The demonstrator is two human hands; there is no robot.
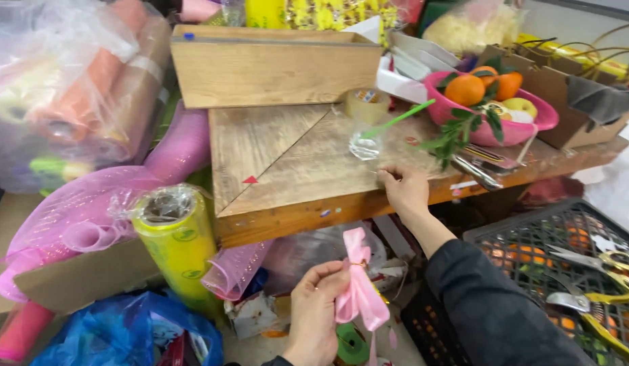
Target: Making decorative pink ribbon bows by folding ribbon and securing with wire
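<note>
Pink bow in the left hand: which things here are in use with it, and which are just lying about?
In use:
left hand
pink bow
right hand on the wooden table

Lying about:
tape roll
pink fruit bowl
yellow wrap roll
scissors

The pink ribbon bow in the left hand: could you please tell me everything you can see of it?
The pink ribbon bow looks like smooth satin-like ribbon, gathered at a narrow waist by a thin gold tie. Short loops fan upward above the tie and longer, wider tails hang below. It is held roughly upright in the air, below the front edge of the wooden table. The left hand pinches it at the tie with its fingertips; nothing else touches it.
</note>
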